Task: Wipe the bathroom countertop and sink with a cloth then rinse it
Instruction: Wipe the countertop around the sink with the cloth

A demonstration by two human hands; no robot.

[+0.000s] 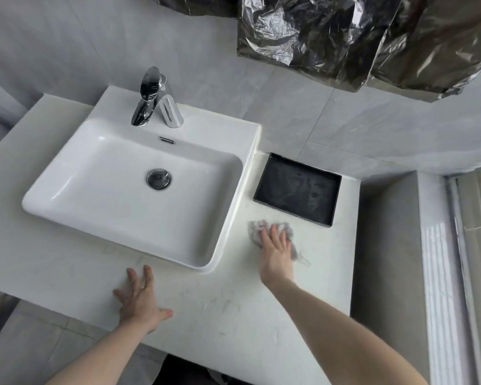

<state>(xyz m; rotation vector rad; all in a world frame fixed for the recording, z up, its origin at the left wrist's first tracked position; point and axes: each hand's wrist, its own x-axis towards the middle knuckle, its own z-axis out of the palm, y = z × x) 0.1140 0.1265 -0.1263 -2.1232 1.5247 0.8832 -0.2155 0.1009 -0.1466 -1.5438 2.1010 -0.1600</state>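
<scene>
Left hand (pixel 139 300) flat on the white marble countertop (pixel 220 315), fingers spread, right hand (pixel 275 252) palm-down pressing my crumpled grey cloth (pixel 257 230), fingers together, between white ceramic sink (pixel 222 232) and black rectangular tray (pixel 334 201)

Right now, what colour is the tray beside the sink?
Black, with pale smudges inside; the tray shows in the head view.
</scene>
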